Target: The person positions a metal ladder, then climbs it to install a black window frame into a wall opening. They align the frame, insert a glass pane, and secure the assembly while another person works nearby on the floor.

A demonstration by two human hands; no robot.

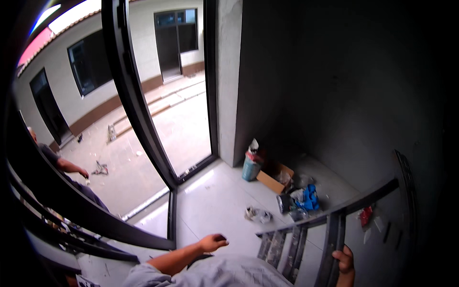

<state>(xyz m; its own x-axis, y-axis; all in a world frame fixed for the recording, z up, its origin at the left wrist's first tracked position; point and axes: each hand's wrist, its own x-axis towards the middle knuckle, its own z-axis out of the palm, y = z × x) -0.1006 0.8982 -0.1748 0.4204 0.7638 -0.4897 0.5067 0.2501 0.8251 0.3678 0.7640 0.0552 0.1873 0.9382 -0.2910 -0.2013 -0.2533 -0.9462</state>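
Note:
My right hand (344, 259) is closed round an upright bar of a dark metal frame (332, 246), with the thumb on its near side. This frame has a long crosspiece reaching up to the right, and several dark strips (277, 248) lie beside it at a slant, their faces marked with pale smears. My left hand (213, 243) hovers over the tiled floor in front of my grey shirt, its fingers loosely bent and apart from the thumb. I see nothing held in it.
Against the wall corner stand a teal bag (251, 165), an open cardboard box (275, 178) and blue plastic wrapping (311, 197). Crumpled clear plastic (258, 215) lies on the floor nearer me. A tall dark door frame (143, 95) stands left; beyond it, a person (67, 165) is in the courtyard.

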